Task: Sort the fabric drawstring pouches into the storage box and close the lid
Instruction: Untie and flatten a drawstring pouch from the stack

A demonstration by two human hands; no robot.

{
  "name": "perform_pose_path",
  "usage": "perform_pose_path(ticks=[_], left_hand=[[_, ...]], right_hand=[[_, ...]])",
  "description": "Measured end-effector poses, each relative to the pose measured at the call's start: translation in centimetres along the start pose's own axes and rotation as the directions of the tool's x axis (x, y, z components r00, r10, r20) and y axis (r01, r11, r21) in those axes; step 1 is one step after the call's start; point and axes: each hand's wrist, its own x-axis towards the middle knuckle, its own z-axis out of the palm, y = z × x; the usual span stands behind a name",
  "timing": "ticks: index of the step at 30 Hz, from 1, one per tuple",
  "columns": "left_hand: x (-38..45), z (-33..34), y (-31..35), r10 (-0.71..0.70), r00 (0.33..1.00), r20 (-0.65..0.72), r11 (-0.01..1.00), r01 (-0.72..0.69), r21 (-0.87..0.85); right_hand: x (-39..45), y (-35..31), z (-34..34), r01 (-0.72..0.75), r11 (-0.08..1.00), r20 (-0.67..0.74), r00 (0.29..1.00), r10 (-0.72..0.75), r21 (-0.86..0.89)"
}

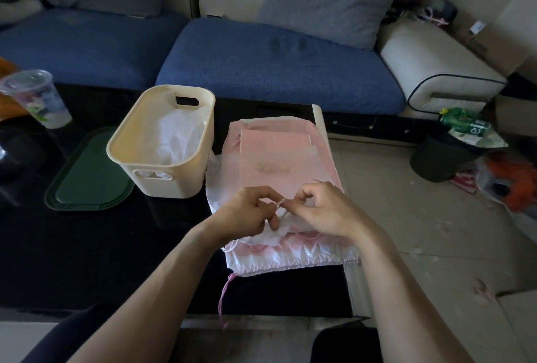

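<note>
A stack of pink and white drawstring pouches [276, 156] lies on the right part of the black table [87, 246]. My left hand [247, 211] and my right hand [322, 208] meet over the near end of the top sheer pouch, each pinching its thin drawstring [281, 203]. A cream storage box [162, 141] stands open to the left of the stack, with white fabric [177, 136] inside. Its dark green lid [87, 176] lies flat on the table, left of the box. A pink cord [223, 296] hangs from the lowest pouch over the table's front edge.
A clear plastic cup [37, 98] with a domed lid stands at the far left of the table. A blue sofa [261, 57] runs behind the table. On the floor to the right sit a dark bin [441, 156] with a green bottle and some litter.
</note>
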Motion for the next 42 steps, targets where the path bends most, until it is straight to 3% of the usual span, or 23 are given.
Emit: perform_pose_path(ticks=[4, 9, 17, 22, 28, 35, 42], left_hand=[[-0.2, -0.1, 0.3, -0.076, 0.993, 0.092, 0.997, 0.077, -0.003], [-0.4, 0.1, 0.3, -0.060, 0.981, 0.187, 0.997, 0.051, 0.053], [-0.6, -0.4, 0.9, -0.036, 0.978, 0.206, 0.991, 0.062, -0.120], [-0.7, -0.6, 0.9, -0.022, 0.974, 0.228, 0.966, 0.079, -0.245], [-0.6, -0.8, 0.9, -0.027, 0.975, 0.221, 0.960, 0.087, -0.265], [-0.5, -0.8, 0.9, -0.047, 0.989, 0.142, 0.977, 0.075, -0.198], [-0.5, -0.8, 0.8, -0.054, 0.986, 0.155, 0.987, 0.077, -0.144]], right_hand=[[0.0, -0.1, 0.0, 0.070, 0.994, -0.016, 0.998, -0.068, 0.079], [0.0, -0.4, 0.9, 0.195, 0.974, -0.077, 0.979, -0.187, 0.113], [0.5, -0.4, 1.0, 0.285, 0.915, -0.232, 0.947, -0.222, 0.286], [0.3, -0.2, -0.3, 0.264, 0.888, -0.104, 0.965, -0.242, 0.377], [0.0, 0.5, -0.5, 0.262, 0.939, 0.020, 0.962, -0.273, 0.225], [0.1, 0.0, 0.1, 0.208, 0.940, -0.024, 0.978, -0.209, 0.271], [0.4, -0.1, 0.8, 0.169, 0.940, -0.026, 0.985, -0.169, 0.297]])
